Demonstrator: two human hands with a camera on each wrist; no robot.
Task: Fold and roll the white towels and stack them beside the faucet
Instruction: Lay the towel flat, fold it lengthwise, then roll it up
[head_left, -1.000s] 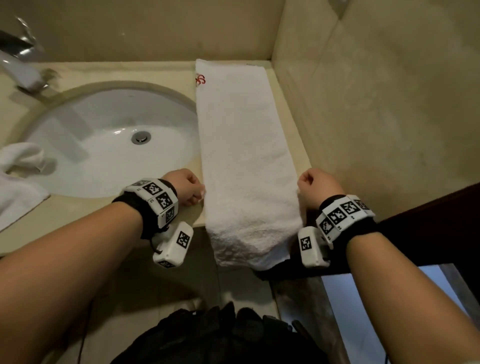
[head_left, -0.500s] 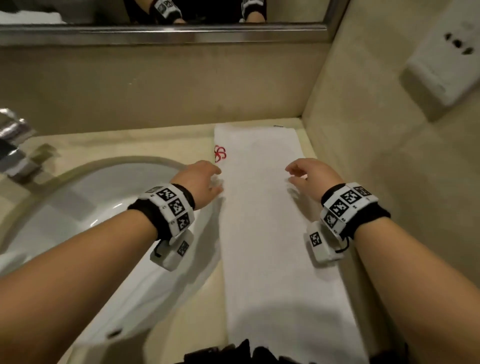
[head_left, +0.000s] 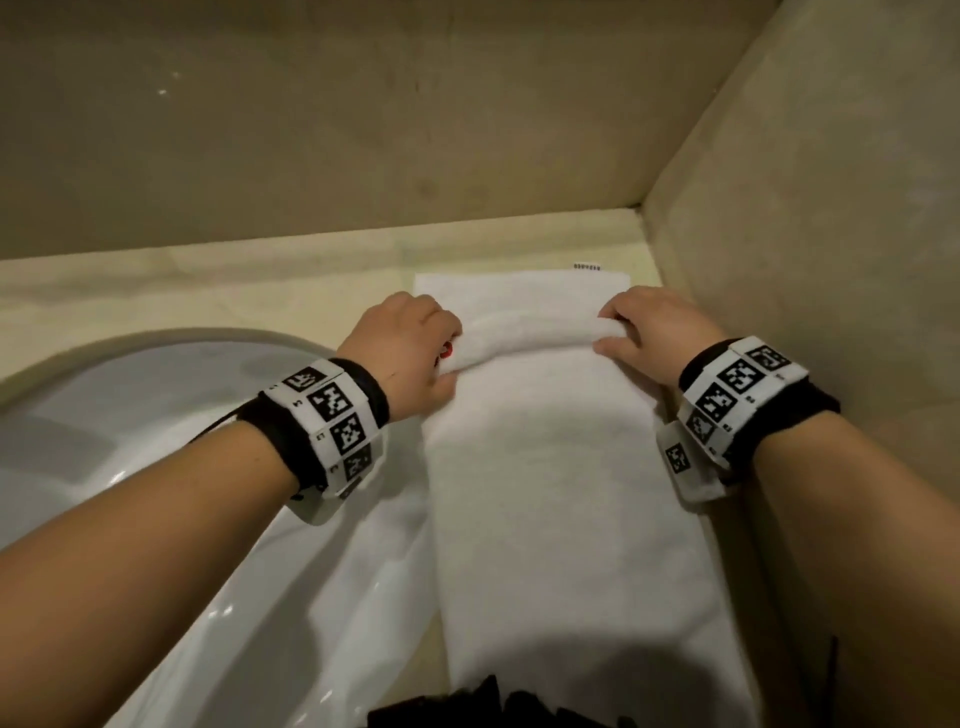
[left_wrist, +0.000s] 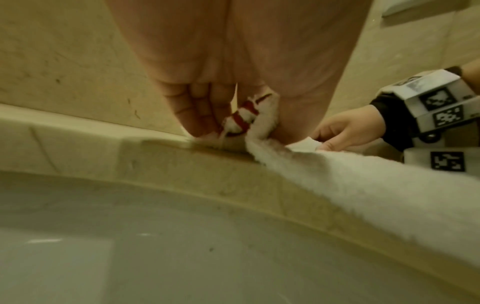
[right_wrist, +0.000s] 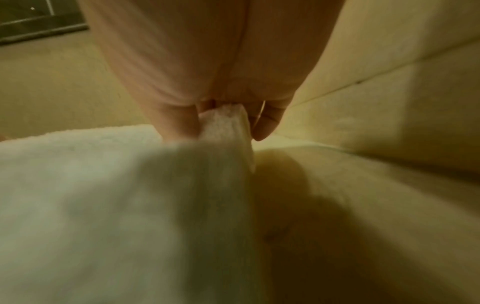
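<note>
your left hand (head_left: 410, 345) and right hand (head_left: 647, 332) moved up, now pinching the towel (head_left: 545, 467) far end: rolling begun.

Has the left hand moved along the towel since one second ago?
Yes. The left hand was at the towel's near end by the counter's front edge; now it grips the towel's far end, close to the back wall.

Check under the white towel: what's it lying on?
The white towel lies on the beige counter, its left edge over the sink rim. The left hand and right hand pinch its turned-over far end. Whatever lies directly beneath is covered.
</note>
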